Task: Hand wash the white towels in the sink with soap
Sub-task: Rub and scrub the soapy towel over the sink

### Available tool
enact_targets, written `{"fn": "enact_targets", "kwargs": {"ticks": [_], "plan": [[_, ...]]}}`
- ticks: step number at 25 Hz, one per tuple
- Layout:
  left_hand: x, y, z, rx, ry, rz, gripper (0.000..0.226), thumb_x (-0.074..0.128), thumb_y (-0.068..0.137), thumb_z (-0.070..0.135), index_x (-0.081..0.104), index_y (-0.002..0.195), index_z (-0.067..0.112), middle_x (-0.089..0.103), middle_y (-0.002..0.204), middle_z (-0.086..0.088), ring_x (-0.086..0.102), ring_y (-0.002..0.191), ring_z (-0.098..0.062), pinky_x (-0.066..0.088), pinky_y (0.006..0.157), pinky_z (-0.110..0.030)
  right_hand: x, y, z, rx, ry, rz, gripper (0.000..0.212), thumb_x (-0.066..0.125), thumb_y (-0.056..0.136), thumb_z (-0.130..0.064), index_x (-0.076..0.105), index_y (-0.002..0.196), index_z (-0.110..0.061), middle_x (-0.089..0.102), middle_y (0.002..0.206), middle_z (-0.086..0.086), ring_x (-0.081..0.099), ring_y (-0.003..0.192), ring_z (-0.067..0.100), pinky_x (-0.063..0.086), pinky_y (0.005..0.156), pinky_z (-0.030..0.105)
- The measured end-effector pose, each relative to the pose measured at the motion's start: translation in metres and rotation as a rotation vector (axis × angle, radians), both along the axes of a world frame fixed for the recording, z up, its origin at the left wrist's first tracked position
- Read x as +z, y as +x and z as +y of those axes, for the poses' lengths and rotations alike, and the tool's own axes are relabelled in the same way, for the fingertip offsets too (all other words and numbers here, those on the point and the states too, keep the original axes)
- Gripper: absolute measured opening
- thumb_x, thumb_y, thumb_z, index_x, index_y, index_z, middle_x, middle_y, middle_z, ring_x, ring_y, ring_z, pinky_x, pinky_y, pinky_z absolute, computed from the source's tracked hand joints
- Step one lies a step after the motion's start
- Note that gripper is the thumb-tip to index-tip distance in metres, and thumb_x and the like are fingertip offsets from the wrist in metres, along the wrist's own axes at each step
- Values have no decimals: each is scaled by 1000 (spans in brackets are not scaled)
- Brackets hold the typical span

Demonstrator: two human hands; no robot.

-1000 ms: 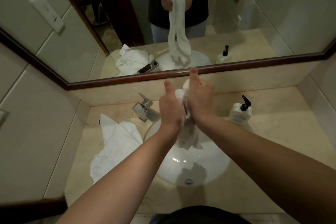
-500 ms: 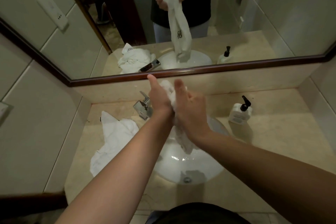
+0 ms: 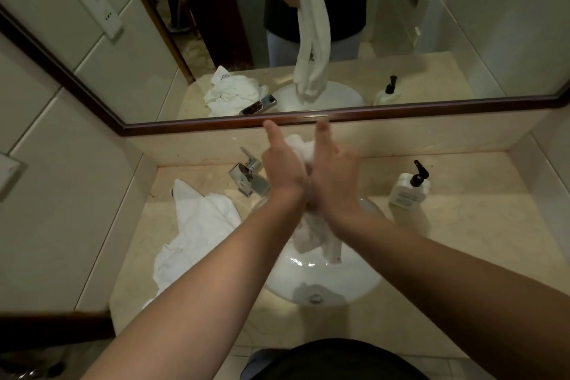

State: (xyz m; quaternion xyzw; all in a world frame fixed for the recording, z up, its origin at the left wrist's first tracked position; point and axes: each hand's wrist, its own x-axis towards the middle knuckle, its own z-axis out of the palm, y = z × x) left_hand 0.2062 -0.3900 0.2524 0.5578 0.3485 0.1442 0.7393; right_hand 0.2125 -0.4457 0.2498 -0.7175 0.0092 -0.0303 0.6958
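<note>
Far left on the counter: a second white towel, lying flat and crumpled, touched by no hand. Just right of it, the shiny tap, beside the sink.

In the middle, over the sink: the left hand and the right hand, palms facing each other, with the wet towel squeezed between them. Thumbs sticking up. Other fingers hidden behind the cloth here, but curled round the towel's top in the mirror. Towel bunched into a long rope, top end poking out above the hands, bottom end hanging down into the bowl.

Far right: the soap bottle, standing upright, well apart from the hands.

Step in hand, most likely: rubbing the soapy towel between the palms. Next, probably: more rubbing lower down the cloth, then a rinse under the tap, with care to keep the drips inside the bowl. After that, the other towel.
</note>
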Motion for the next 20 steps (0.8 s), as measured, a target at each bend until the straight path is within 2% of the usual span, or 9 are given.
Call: {"fn": "enact_targets", "kwargs": {"ticks": [2, 5, 8, 9, 11, 13, 16, 18, 20], "plan": [[-3, -1, 3, 61, -15, -4, 70, 32, 100, 65, 53, 62, 9, 55, 54, -4, 54, 55, -15, 46, 60, -28, -6, -7, 0, 75, 4, -1, 60, 46, 100, -49, 40, 49, -17, 40, 45, 0, 38, 44, 12, 32, 47, 27], [-9, -13, -14, -101, 32, -1, 88, 28, 97, 70, 65, 85, -8, 70, 81, -21, 67, 72, -21, 55, 73, -33, 1, 16, -4, -34, -4, 55, 61, 43, 100, -52, 37, 48, -21, 39, 46, -1, 38, 47, 18, 34, 52, 35], [-5, -2, -2, 63, -25, 15, 69, 34, 98, 66, 54, 65, 9, 58, 61, -7, 56, 59, -20, 47, 62, -30, -1, -5, -4, 61, -3, 17, 59, 45, 100, -48, 39, 48, -20, 41, 43, -6, 39, 43, 11, 33, 48, 28], [-6, 1, 0, 97, -60, 23, 64, 35, 100, 63, 52, 65, 13, 55, 61, -4, 53, 59, -18, 45, 61, -30, -4, -13, -5, 86, -9, 20, 59, 46, 100, -47, 41, 48, -19, 41, 43, -6, 39, 43, 9, 32, 47, 26], [-12, -5, -13, 1, -45, 40, 67, 34, 100, 63, 63, 78, 7, 65, 76, -11, 63, 75, -22, 51, 74, -33, -10, -4, -11, -3, -58, 96, 61, 45, 100, -49, 39, 48, -17, 42, 46, -2, 37, 43, 11, 31, 48, 29], [-25, -15, -29, -115, 16, 101, 74, 30, 100, 64, 69, 103, 2, 70, 98, -17, 66, 97, -24, 51, 93, -39, -19, 21, -20, -67, -53, 208, 62, 43, 99, -56, 37, 50, -18, 40, 47, -3, 36, 44, 12, 32, 51, 30], [-33, -15, -9, -65, 38, 181, 61, 28, 102, 60, 64, 105, 12, 64, 98, -1, 58, 89, -13, 39, 88, -30, -50, 24, -32, 42, -153, 311, 59, 46, 96, -60, 45, 56, -17, 43, 50, -2, 39, 45, 11, 34, 51, 27], [-51, -15, 16, -94, 59, 271, 68, 28, 101, 62, 57, 128, 7, 59, 114, -3, 53, 101, -17, 36, 90, -29, -68, 17, -43, 81, -201, 388, 51, 53, 94, -57, 54, 64, -16, 49, 56, 0, 47, 54, 14, 37, 55, 27], [-73, -21, 32, -186, 120, 359, 63, 34, 100, 62, 60, 125, 11, 59, 114, -3, 53, 106, -20, 38, 90, -30, -83, 18, -59, 157, -190, 477, 43, 61, 90, -55, 60, 75, -15, 55, 65, 1, 52, 64, 18, 41, 61, 29]]}}
